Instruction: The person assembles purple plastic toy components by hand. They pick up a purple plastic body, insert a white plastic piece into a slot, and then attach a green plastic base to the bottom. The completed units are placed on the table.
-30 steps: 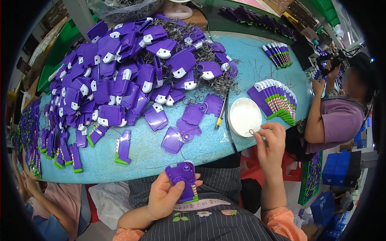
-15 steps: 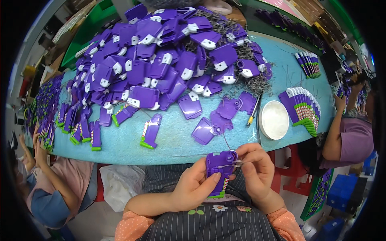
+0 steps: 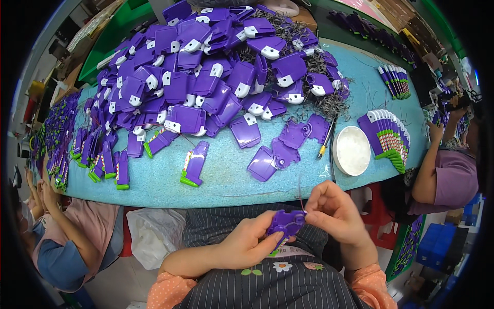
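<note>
My left hand (image 3: 252, 239) is closed round a purple plastic housing (image 3: 289, 221) with a green end, held tilted above my lap. Its thumb lies along the near face. The thumb and bent fingers of my right hand (image 3: 337, 216) pinch at the housing's upper right corner. What they hold there is too small to make out. A thin dark wire (image 3: 300, 191) rises from that corner. Loose purple half-shells (image 3: 284, 153) lie on the table just beyond my hands. A purple piece with a green foot (image 3: 194, 164) rests farther left.
A large heap of purple and white shells (image 3: 180, 77) fills the table's far left, with tangled grey metal pieces (image 3: 329, 103) at its right. A white bowl (image 3: 352, 151), a thin yellow-tipped tool (image 3: 322, 151) and fanned purple-green pieces (image 3: 386, 136) stand right. People (image 3: 77, 237) sit at both sides.
The housing has tipped in my left hand, so its face looks shorter. My right hand has shifted slightly right, and the thin silvery loop near its fingers no longer shows.
</note>
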A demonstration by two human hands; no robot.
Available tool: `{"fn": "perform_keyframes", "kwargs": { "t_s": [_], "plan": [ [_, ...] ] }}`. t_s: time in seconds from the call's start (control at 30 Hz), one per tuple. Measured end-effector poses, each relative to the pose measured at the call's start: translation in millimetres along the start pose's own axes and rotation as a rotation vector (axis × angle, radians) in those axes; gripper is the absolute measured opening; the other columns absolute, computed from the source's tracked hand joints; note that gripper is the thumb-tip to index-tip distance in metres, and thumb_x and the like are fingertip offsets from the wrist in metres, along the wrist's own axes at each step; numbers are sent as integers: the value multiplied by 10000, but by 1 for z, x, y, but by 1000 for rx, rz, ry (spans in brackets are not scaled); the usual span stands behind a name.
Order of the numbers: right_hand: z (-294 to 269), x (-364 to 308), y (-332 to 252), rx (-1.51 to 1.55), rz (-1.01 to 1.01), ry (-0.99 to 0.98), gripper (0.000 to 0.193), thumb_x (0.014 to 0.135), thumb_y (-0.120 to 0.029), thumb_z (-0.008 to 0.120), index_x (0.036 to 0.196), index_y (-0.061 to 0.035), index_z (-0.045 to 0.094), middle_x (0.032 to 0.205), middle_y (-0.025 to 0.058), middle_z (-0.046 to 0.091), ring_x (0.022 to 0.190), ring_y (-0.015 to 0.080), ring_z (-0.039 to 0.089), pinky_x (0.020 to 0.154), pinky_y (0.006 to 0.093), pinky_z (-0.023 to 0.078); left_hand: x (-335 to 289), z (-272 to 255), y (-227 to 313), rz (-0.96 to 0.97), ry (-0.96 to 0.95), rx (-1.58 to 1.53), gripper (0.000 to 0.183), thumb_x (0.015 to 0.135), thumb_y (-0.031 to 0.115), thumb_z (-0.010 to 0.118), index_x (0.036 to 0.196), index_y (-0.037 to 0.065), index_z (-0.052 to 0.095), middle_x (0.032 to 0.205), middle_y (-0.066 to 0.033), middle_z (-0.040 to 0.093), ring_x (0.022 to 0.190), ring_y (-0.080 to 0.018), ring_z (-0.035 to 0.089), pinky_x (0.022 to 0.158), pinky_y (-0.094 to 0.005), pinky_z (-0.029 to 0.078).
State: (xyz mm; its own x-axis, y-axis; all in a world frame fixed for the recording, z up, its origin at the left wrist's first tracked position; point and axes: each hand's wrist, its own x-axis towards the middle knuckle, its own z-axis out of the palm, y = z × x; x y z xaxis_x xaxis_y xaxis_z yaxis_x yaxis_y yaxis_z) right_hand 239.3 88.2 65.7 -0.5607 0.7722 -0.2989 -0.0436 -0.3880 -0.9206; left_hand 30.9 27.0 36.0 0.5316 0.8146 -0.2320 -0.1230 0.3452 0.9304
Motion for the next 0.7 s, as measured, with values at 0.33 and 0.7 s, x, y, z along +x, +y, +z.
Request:
{"fn": "perform_keyframes", "kwargs": {
  "t_s": [0.33, 0.7],
  "plan": [
    [18, 55, 4, -317, -11, -88, 258, 779, -177, 708, 918, 4, 588, 696, 37, 594, 598, 124, 569, 518, 259, 429, -42, -9, -22, 152, -10, -528, 266, 922, 67, 456, 1170, -12, 402, 1127, -252, 567, 1032, -313, 591, 892, -399, 472],
    [29, 85, 22, -1343, -577, 403, 370, 687, -176, 749, 957, -16, 553, 794, 114, 517, 650, 297, 539, 539, 355, 451, -52, -1, -23, -57, 257, -606, 389, 941, 54, 415, 1306, -10, 296, 1223, -200, 505, 1104, -269, 542, 948, -374, 436]
  ]
}}
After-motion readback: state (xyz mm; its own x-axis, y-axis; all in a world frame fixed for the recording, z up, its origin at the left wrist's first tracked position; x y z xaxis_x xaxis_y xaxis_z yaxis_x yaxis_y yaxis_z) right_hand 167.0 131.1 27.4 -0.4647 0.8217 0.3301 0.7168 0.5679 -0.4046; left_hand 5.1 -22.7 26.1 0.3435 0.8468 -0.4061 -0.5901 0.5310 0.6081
